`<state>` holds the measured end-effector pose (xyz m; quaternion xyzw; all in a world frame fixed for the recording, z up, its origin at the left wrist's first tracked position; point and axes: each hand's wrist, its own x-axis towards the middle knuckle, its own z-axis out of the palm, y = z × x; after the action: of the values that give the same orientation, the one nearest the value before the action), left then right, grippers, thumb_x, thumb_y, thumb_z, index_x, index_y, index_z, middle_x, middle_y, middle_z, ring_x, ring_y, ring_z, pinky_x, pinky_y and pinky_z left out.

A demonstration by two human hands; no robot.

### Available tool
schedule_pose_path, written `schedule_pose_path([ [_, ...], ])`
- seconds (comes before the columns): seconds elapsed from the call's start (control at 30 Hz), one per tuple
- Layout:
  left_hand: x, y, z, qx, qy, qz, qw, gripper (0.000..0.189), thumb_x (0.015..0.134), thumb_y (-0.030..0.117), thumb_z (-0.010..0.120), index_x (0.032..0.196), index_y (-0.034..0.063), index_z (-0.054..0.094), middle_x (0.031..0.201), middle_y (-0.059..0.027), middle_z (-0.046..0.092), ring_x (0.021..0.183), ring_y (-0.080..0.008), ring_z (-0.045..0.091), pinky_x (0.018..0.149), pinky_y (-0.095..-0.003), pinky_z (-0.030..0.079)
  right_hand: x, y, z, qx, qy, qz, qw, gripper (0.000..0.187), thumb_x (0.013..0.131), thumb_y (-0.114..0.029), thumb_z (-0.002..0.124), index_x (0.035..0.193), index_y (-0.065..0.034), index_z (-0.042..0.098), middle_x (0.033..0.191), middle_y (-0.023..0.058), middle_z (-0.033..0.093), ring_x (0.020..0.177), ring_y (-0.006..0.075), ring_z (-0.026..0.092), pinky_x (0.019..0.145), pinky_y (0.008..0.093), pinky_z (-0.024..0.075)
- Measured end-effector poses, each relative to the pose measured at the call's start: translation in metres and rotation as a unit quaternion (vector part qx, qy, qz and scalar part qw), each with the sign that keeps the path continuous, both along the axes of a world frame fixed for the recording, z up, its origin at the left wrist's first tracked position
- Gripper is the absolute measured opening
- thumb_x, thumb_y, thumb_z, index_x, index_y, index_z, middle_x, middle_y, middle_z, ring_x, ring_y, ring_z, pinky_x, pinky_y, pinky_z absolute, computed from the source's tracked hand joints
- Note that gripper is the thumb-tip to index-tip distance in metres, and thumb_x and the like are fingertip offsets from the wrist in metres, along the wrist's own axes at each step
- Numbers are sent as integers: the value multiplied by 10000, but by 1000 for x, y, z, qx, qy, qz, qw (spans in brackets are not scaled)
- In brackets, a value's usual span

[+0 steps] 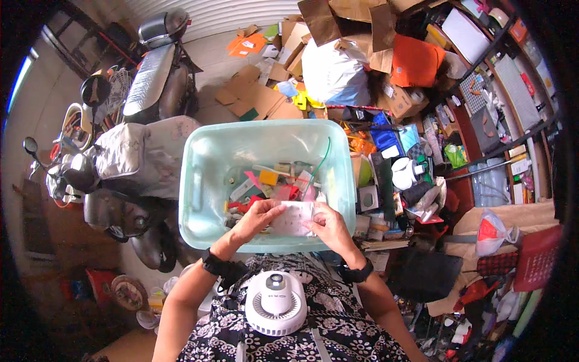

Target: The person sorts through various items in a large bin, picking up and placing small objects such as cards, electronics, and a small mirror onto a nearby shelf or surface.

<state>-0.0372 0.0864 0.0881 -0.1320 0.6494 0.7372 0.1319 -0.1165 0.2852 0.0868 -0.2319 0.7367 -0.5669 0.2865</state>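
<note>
Between my two hands is a small pale card or packet [294, 218] with rows of small marks on it. My left hand [260, 219] grips its left edge, thumb on top. My right hand [331, 226] pinches its right side. Both are over the near side of a translucent pale-green plastic tub [208, 145]. Inside the tub lies a mix of small items: a yellow piece [268, 177], a pink strip [252, 179], a white-and-grey strip [242, 190], red pieces [289, 192] and a thin green cord [322, 160] rising along the right. My hands hide part of these contents.
A motor scooter [149, 149] with a box on its rear stands left. Flattened cardboard [253, 92], a white plastic bag [334, 74] and an orange bag [414, 61] lie beyond the tub. Loaded shelves [493, 104] and piled goods crowd the right. A white fan [276, 304] hangs at my chest.
</note>
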Motion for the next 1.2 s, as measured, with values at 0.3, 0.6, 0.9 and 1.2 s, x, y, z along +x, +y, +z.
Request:
schedule_pose_path([
  [0.3, 8, 3, -9, 64, 5, 2, 998, 181, 825, 157, 602, 880, -14, 618, 673, -24, 595, 555, -76, 546, 475, -214, 443, 4, -10, -19, -78, -167, -31, 982, 238, 842, -213, 588, 751, 6, 577, 586, 10, 547, 472, 62, 522, 391, 203, 438],
  [0.6, 13, 5, -20, 90, 18, 23, 996, 266, 875, 273, 531, 865, 16, 595, 713, 9, 561, 559, -57, 491, 473, -209, 409, 4, -11, -35, 32, -116, -34, 992, 377, 873, -344, 520, 765, 14, 574, 478, 22, 499, 396, 74, 474, 355, 219, 378],
  [0.9, 20, -6, -36, 80, 17, 14, 997, 312, 901, 306, 477, 884, 8, 569, 682, -5, 557, 539, -69, 511, 458, -219, 426, 7, -6, -33, -11, -89, -13, 996, 124, 831, -98, 568, 888, 7, 602, 597, -8, 556, 488, 49, 489, 444, 206, 387],
  [1.2, 32, -38, -41, 15, -52, 85, 995, 356, 890, 295, 497, 928, -51, 576, 733, -49, 598, 560, -116, 561, 481, -242, 464, 6, 2, -39, 36, 50, -8, 998, 154, 833, -79, 530, 984, -60, 556, 751, 113, 633, 662, 179, 629, 559, 284, 470],
])
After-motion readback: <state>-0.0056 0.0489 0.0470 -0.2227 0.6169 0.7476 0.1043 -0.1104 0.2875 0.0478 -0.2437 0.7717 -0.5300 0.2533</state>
